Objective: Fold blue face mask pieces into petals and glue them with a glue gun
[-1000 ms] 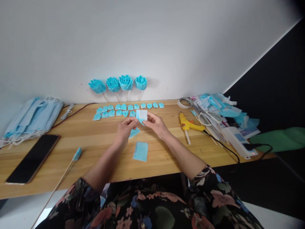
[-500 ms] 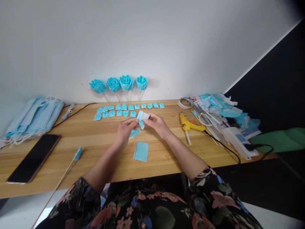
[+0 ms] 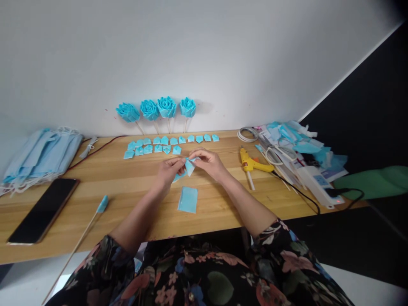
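Between my two hands is a small piece of blue-and-white mask fabric [image 3: 190,167], partly folded, its lower end tapering to a point. My left hand [image 3: 171,171] pinches its left side between thumb and fingers. On the other side, my right hand [image 3: 208,163] grips the upper right edge, fingers bent over the top. A flat blue square of fabric [image 3: 188,199] lies on the table just below. Part of another blue piece [image 3: 179,176] shows under my left fingers. Beyond my hands, several folded blue petals [image 3: 166,149] lie in two rows.
Several blue fabric flowers [image 3: 167,107] on sticks lean on the wall. At left are stacked masks [image 3: 41,155], a phone [image 3: 44,211] and a stick with a blue tip [image 3: 102,204]. To the right lie a yellow glue gun [image 3: 255,165], scissors [image 3: 274,156], scraps [image 3: 296,136] and a power strip [image 3: 320,187].
The fabric piece, spread flatter with its white side up before, is now folded narrower, with a point facing down. My right fingers have moved over its top edge. The view has shifted slightly.
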Tool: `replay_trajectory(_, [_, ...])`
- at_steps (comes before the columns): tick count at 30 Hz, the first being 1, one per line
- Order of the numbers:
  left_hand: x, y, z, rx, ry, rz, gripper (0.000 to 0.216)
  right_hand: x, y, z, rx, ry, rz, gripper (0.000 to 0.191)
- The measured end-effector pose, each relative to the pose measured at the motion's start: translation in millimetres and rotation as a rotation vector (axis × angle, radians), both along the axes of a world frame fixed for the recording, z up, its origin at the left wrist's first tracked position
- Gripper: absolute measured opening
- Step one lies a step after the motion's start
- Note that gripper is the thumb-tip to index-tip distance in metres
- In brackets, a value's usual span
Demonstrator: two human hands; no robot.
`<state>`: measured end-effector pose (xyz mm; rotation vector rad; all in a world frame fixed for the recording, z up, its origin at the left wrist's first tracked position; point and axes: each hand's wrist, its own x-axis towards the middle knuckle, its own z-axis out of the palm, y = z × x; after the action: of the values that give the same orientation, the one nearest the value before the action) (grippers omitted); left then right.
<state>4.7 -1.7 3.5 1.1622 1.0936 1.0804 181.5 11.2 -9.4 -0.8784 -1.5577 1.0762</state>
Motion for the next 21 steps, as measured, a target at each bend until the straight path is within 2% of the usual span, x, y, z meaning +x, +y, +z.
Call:
replay_trajectory(3, [-0.4,0.6,-1.4,0.001,-0.012,0.013,0.035,1.1,-0.1,1.7,0.054,-0.061,0.015,0.013])
replay_trajectory(13, [1.5,-0.3,2.2,0.032,0.021,0.007,0.041,0.1,-0.6,2.7,0.074,-0.104,0.017,0.014])
replay_trajectory(21, [1.0,2.7,-3.1,0.018,0.002,0.063,0.031,0.5,-2.2,4.5,0.027,-0.117,0.043,0.014])
